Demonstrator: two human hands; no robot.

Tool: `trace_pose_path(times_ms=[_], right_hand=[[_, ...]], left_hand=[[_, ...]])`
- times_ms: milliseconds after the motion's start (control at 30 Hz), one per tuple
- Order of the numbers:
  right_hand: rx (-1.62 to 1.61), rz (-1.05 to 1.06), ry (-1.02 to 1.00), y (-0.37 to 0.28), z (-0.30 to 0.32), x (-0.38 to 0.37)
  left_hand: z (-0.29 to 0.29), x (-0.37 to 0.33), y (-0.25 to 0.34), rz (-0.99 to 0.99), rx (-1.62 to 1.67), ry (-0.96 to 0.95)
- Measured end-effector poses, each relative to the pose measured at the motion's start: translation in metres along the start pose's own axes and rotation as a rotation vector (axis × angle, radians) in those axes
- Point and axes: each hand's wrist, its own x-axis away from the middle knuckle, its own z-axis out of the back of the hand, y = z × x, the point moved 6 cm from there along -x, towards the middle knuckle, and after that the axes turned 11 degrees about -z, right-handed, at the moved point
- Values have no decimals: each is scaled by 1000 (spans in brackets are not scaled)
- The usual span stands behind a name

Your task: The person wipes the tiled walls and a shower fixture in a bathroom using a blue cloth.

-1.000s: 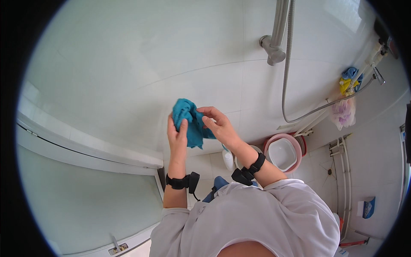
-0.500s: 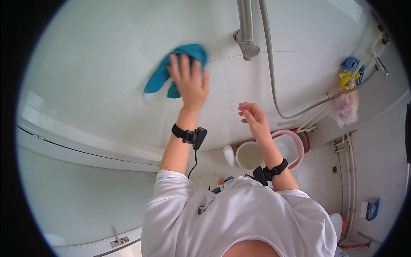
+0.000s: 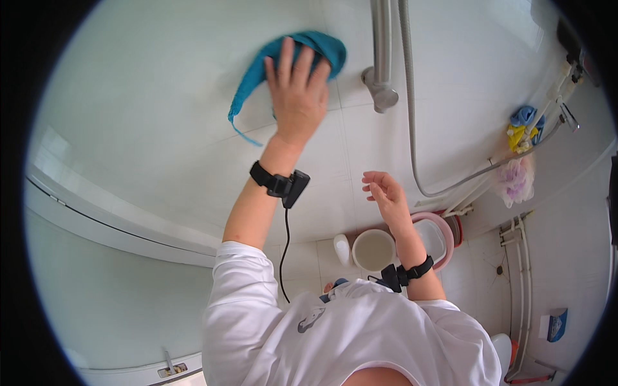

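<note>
My left hand (image 3: 297,96) presses a teal cloth (image 3: 322,44) against the pale tiled wall (image 3: 193,83). Its fingers lie over the cloth, somewhat apart, and keep it pinned there. One end of the cloth trails down to the left as a thin strap. The part under my palm is hidden. Lower and to the right, my right hand (image 3: 388,201) hangs in the air with nothing in it. Its fingers are loosely bent and apart. Both wrists wear a black strap with a small device.
Right of the cloth are a metal fixture (image 3: 384,96) and a hanging shower hose (image 3: 410,116). Below stand a white bottle (image 3: 342,249), a beige bucket (image 3: 374,251) and a pink basin (image 3: 444,225). A bath puff (image 3: 517,179) hangs at right. A glass door (image 3: 116,296) is at left.
My left hand has slid up and a little right with the cloth along the wall. The right hand stays in much the same pose, while the view has shifted slightly.
</note>
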Motion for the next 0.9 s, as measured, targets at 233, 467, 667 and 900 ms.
trace_pose_path(times_ms=[233, 467, 667, 900], right_hand=[[93, -31, -108, -4, -23, 9], [179, 77, -41, -40, -37, -6], [533, 708, 283, -141, -73, -27], [654, 774, 255, -147, -80, -34]], left_hand=[[9, 55, -25, -290, -13, -55], [106, 15, -190, 195, -317, 356], [58, -54, -99, -12, -172, 158], [50, -59, -68, -345, 2, -43]])
